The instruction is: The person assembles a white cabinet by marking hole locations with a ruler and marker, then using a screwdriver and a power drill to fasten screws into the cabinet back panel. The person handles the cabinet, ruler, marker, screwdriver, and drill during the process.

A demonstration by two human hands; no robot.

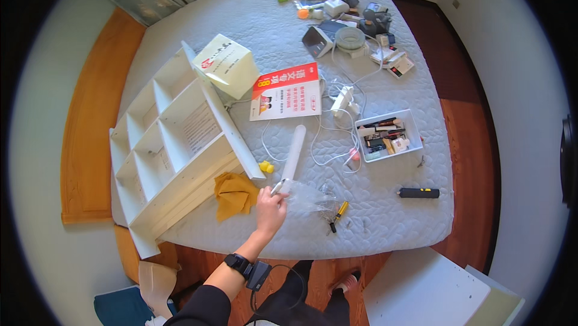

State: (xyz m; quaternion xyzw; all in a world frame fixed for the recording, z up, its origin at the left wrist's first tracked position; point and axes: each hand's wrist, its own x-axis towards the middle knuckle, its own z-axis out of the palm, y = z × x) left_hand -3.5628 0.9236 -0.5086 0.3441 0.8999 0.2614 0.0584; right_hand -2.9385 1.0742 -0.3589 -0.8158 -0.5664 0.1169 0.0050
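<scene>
From the lower left, my left hand (271, 210) reaches over the bed's near part, a watch on its wrist. Its fingers are closed round a small, pale, slim object (277, 187) whose kind I cannot make out. Just beyond the fingertips lies a long white bar (294, 152), and a crumpled clear plastic bag (310, 198) is beside the hand on the right. An orange-brown cloth (235, 196) lies to the hand's left, with a small yellow object (267, 167) above it. A yellow-and-black screwdriver (339, 213) rests right of the bag. My right hand is out of view.
A white shelf unit (174, 127) lies tilted along the left. Farther back are a cream box (227, 66), a red-and-white book (286, 92), a power strip (344, 102) with cables and a filled white bin (390, 136). A black handheld tool (418, 193) lies near the right edge.
</scene>
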